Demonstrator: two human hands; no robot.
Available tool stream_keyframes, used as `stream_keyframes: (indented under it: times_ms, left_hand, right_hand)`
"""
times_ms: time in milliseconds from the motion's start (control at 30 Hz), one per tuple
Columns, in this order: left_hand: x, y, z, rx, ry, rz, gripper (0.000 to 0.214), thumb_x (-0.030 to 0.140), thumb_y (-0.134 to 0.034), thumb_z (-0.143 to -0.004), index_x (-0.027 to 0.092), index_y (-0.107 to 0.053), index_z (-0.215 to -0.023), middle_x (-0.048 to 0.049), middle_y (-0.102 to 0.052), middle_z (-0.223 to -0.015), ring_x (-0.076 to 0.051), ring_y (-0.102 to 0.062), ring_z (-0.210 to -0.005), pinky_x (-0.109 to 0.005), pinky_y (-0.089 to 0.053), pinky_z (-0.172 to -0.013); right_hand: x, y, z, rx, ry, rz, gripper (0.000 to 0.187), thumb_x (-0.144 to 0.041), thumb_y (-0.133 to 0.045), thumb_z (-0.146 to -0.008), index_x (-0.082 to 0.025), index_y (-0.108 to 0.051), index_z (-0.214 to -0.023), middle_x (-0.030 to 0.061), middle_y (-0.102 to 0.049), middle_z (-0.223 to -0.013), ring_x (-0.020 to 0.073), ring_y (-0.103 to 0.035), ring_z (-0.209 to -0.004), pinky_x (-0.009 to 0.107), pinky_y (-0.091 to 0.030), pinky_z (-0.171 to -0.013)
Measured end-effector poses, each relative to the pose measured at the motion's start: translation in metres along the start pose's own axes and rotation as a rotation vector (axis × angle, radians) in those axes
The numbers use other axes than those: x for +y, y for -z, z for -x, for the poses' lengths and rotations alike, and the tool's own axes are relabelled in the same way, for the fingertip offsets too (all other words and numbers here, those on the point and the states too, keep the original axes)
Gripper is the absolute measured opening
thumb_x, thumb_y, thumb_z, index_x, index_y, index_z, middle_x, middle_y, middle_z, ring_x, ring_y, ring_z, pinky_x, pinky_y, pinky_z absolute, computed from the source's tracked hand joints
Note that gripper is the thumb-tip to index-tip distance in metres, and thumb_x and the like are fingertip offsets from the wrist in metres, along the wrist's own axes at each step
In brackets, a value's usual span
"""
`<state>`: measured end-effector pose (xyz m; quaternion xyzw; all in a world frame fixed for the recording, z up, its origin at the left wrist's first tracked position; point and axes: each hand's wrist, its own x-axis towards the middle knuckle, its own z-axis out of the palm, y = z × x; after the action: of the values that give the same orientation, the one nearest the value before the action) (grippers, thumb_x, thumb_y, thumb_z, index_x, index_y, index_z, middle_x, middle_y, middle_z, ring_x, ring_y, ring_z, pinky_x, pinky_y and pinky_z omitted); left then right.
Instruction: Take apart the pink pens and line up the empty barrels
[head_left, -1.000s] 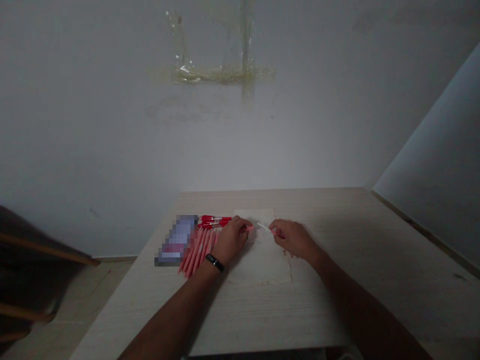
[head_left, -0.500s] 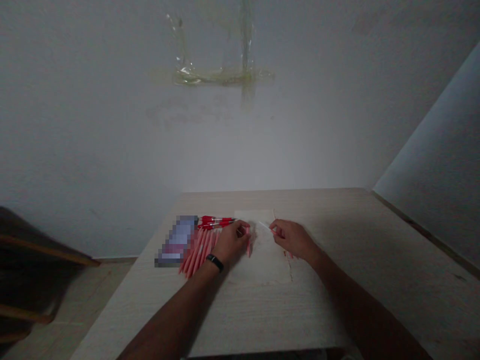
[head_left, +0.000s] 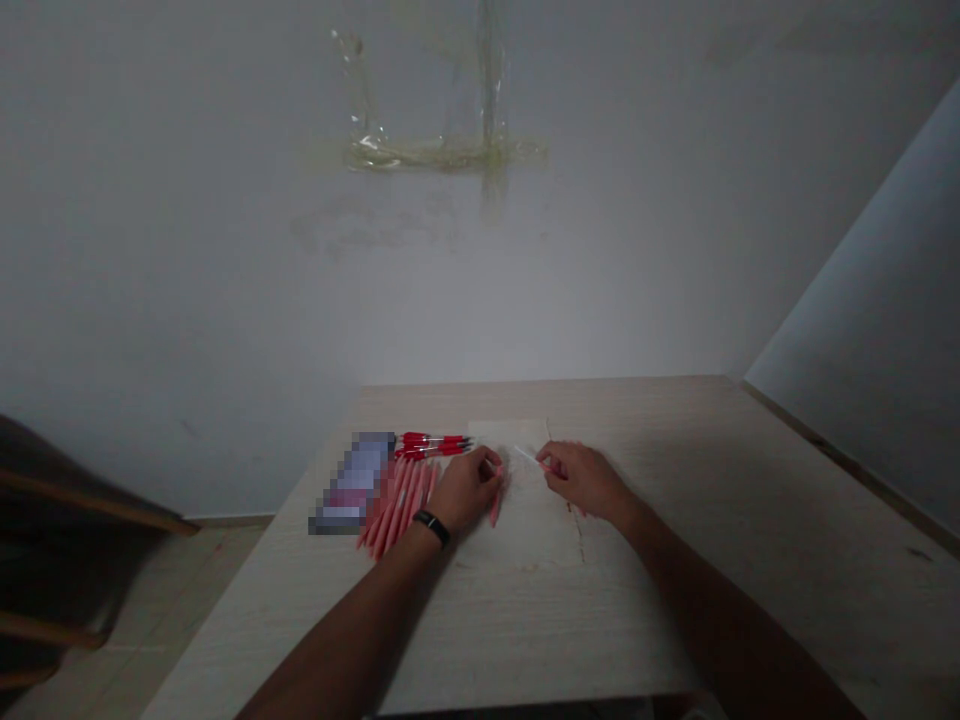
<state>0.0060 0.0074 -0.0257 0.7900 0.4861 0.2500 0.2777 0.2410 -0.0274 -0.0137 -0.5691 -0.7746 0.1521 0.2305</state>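
My left hand (head_left: 471,485), with a dark band on its wrist, is closed around a pink pen barrel (head_left: 494,510) whose lower end points down towards the paper. Facing it, my right hand (head_left: 583,478) pinches a thin whitish stick (head_left: 526,455) like a pen refill, which slants up and left from the fingertips. A little pink shows at those fingertips too, partly hidden. Under both hands lies a pale sheet of paper (head_left: 525,545) with a torn right edge. Left of my left hand, several pink pen barrels (head_left: 397,505) lie side by side.
Several red pens (head_left: 435,440) with clear sections lie behind the pink barrels. A pixelated phone-like rectangle (head_left: 352,480) is at the table's left side. The wooden table (head_left: 525,640) meets a wall (head_left: 600,300) carrying old tape. Dark furniture (head_left: 67,550) stands at left.
My left hand has turned slightly, and the pink barrel's lower end has moved down and a little left. The right hand and its whitish stick have shifted only slightly.
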Motion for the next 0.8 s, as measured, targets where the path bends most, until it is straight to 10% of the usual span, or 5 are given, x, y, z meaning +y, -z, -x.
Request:
stream_keyframes:
  times_ms: [533,800]
  left_hand:
    - [-0.003,-0.003,0.000,0.064,-0.017,-0.088,0.022,0.026,-0.061,-0.085,0.017,-0.067,-0.104,-0.0060,-0.068,-0.090,-0.017,-0.061,-0.077,-0.027,-0.045,-0.069]
    - [0.011,0.002,0.001,0.048,-0.253,-0.026,0.021,0.027,-0.057,-0.091,0.019,-0.067,-0.107,-0.0071,-0.064,-0.100,-0.018,-0.059,-0.092,-0.028,-0.046,-0.079]
  right_hand:
    - [-0.001,0.002,-0.001,-0.027,0.026,-0.007,0.023,-0.016,-0.057,-0.083,-0.024,-0.068,-0.101,-0.0017,-0.067,-0.075,0.0134,-0.057,-0.067,0.027,-0.040,-0.075]
    - [-0.004,-0.002,0.002,-0.036,0.140,-0.006,0.027,-0.012,-0.059,-0.080,-0.026,-0.070,-0.100,-0.0011,-0.068,-0.089,0.0156,-0.060,-0.081,0.039,-0.032,-0.098]
